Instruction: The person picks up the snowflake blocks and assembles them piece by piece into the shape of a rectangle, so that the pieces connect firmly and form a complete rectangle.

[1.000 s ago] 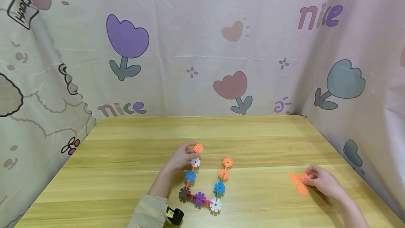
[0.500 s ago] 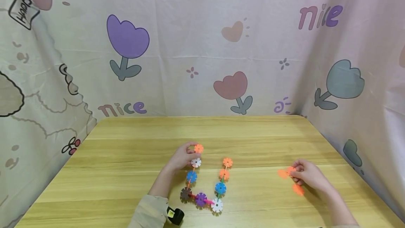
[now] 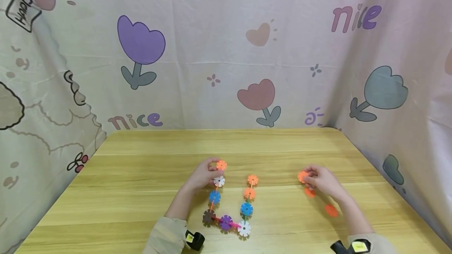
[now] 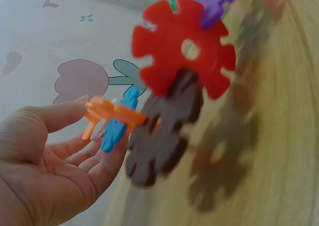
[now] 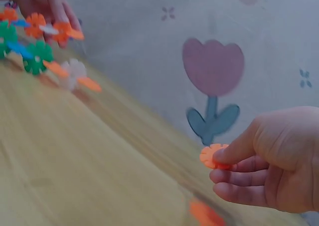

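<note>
A U-shaped chain of interlocking notched plastic discs stands on the table. My left hand point(image 3: 205, 175) pinches its far left end, by an orange disc point(image 3: 221, 165) above a white disc point(image 3: 219, 181). In the left wrist view a red disc point(image 4: 162, 44) and a brown disc point(image 4: 162, 131) of the chain are close to the camera. The right arm of the U ends in another orange disc point(image 3: 252, 180). My right hand point(image 3: 323, 181), well to the right of the chain, pinches a loose orange notched disc point(image 3: 302, 176) between thumb and fingers.
Two loose orange discs lie on the wooden table point(image 3: 141, 191): one disc point(image 3: 310, 193) just below my right hand, another disc point(image 3: 331, 210) nearer its forearm. A printed curtain point(image 3: 197, 50) hangs behind the table and along both sides.
My right hand has moved left and away from me with an orange disc, leaving others on the table. The chain's near end has shifted slightly right; my left hand has stayed put.
</note>
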`<state>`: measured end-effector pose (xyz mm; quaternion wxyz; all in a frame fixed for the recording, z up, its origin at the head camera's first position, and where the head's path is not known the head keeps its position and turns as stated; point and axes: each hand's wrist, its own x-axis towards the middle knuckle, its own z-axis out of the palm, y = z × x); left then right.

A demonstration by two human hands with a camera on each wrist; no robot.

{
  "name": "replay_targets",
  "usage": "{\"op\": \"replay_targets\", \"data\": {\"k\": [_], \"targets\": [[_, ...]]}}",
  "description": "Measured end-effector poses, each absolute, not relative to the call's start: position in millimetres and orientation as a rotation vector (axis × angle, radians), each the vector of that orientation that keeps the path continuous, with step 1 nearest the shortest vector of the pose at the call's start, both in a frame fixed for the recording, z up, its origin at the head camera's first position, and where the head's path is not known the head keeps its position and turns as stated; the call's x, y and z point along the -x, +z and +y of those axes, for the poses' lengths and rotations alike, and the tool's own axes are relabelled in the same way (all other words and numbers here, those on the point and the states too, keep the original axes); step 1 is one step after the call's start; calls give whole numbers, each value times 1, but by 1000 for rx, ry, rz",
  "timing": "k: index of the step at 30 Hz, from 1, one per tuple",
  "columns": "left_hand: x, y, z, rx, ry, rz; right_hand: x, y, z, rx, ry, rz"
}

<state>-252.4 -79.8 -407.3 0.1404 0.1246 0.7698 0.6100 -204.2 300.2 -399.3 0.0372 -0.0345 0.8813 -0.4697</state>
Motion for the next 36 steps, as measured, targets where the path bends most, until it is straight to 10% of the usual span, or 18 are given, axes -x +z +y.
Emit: {"op": "replay_targets", "data": {"k": [36], "targets": [[248, -406, -68, -486, 1716, 2124, 245, -395, 145, 420, -1696, 2507]]}}
